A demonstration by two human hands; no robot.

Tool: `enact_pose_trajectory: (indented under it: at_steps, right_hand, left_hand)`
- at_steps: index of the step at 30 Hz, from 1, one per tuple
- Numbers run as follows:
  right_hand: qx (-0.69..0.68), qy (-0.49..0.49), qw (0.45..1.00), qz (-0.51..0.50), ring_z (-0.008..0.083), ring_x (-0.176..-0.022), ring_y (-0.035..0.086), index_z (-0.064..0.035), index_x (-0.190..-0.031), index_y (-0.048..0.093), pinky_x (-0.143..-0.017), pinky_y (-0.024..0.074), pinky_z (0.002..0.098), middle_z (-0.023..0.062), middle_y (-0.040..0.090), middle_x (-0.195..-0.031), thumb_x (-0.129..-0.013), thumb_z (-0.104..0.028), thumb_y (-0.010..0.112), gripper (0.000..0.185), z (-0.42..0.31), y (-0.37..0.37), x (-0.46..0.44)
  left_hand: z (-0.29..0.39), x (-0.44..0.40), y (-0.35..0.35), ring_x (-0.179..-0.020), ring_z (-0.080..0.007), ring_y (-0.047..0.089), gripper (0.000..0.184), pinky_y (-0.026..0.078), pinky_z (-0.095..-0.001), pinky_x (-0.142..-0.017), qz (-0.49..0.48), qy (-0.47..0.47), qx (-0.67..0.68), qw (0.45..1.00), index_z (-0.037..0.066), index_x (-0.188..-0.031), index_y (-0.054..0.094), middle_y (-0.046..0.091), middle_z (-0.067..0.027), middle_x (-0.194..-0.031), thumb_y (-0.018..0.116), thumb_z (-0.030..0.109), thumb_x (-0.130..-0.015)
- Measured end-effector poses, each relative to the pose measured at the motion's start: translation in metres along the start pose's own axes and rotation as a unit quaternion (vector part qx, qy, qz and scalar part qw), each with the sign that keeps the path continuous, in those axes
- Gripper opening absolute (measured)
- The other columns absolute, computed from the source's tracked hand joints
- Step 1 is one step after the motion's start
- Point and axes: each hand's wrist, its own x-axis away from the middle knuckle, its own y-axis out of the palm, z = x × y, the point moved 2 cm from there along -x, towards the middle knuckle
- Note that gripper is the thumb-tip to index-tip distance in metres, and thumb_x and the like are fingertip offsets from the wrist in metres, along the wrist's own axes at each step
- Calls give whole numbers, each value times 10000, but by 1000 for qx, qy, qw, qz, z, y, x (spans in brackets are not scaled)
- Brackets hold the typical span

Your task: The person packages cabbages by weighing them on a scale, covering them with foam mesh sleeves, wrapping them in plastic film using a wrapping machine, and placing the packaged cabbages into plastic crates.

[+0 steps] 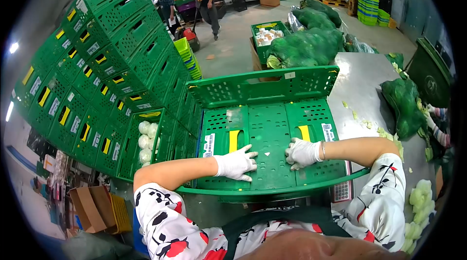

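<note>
1. From my remote view through the head camera, the green crate (pixel 267 163) lies directly in front of the wearer, its far wall (pixel 265 95) standing up and its two end panels folded down flat inside.
2. I see the left hand (pixel 237 164), white-gloved, palm down on the left panel with fingers spread apart; it has hold of nothing that I can see. A yellow strip (pixel 233 139) sits just beyond it.
3. I see the right hand (pixel 302 154), also gloved, lying on the right panel with fingers bent. I cannot tell whether they grip anything. Another yellow strip (pixel 304 132) is just beyond this hand, and a thin bracelet (pixel 323 150) circles the wrist.
4. To my left, a tall stack of green crates (pixel 112 70) rises; near its foot, a crate holds pale round heads (pixel 145 142).
5. To my right, a metal table (pixel 350 90) carries leafy scraps and a filled net bag (pixel 403 104); a co-worker's sleeve (pixel 441 137) shows beside it.
6. Beyond the crate lie bulging green net sacks (pixel 311 41), and two people walk the floor farther back.
</note>
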Motion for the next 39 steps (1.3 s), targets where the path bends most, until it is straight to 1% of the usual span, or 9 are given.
enact_pose_trajectory:
  at_steps: [6,12,16,19,27,28,30,33,39]
  right_hand:
    - [-41,-3,994,100,370,-719,638,-63,-727,695,-739,513,471,156,654,-700,-910,-440,570,437,11,1,13]
    - [8,330,941,72,370,-563,611,-55,-659,672,-636,523,441,169,613,-604,-910,-433,580,464,30,-57,145]
    - [-117,360,901,215,352,-587,601,-59,-675,665,-622,495,429,151,592,-591,-896,-387,616,398,46,-43,202]
    - [-63,368,867,331,343,-648,591,-51,-676,640,-664,473,408,149,590,-615,-889,-320,629,343,22,-50,208]
    - [-80,451,743,488,311,-697,513,-37,-717,611,-677,425,401,120,518,-653,-838,-161,690,191,-63,-55,238]
    - [-101,478,728,481,311,-697,520,-36,-720,608,-674,426,399,123,526,-659,-841,-160,691,192,-83,-50,242]
    - [-202,469,712,482,301,-696,567,-37,-765,652,-665,444,381,126,611,-720,-871,-166,684,170,-107,-43,243]
    - [-194,450,703,515,286,-697,582,-39,-782,673,-671,453,373,117,628,-731,-872,-157,687,149,-144,-29,240]
    - [-286,559,599,497,281,-774,583,-43,-853,686,-706,465,368,109,614,-750,-916,-224,640,197,-217,27,230]
  left_hand:
    - [-17,19,-35,-749,-359,625,447,504,-456,-776,95,-47,67,992,42,-746,600,608,-170,-691,522,426,-960]
    - [-30,137,-86,-615,-377,634,429,509,-480,-582,95,-324,-13,941,37,-722,642,601,-181,-594,584,413,-921]
    - [-42,180,-72,-576,-279,647,339,517,-371,-586,252,-388,164,871,18,-921,711,635,-169,-645,646,350,-913]
    - [-31,191,-87,-564,-60,555,261,461,-253,-552,341,-462,288,766,5,-993,718,623,-45,-621,668,247,-909]
    - [-58,337,29,-726,-83,582,311,431,-240,-684,622,-490,257,554,43,-1110,707,684,-31,-891,492,242,-1006]
    - [-78,361,125,-809,-102,614,330,455,-248,-711,710,-468,419,320,11,-1126,686,688,-47,-1006,487,246,-1009]
    - [-41,321,155,-863,-121,629,364,491,-259,-733,733,-492,363,298,-28,-1112,671,678,-67,-1072,484,266,-1009]
    - [-14,311,340,-610,-106,465,274,391,-270,-536,602,-544,534,237,47,-1017,662,531,13,-676,524,279,-972]
    - [88,156,478,-685,-166,572,309,494,-312,-672,193,-605,740,221,71,-1047,643,637,-63,-847,550,352,-961]
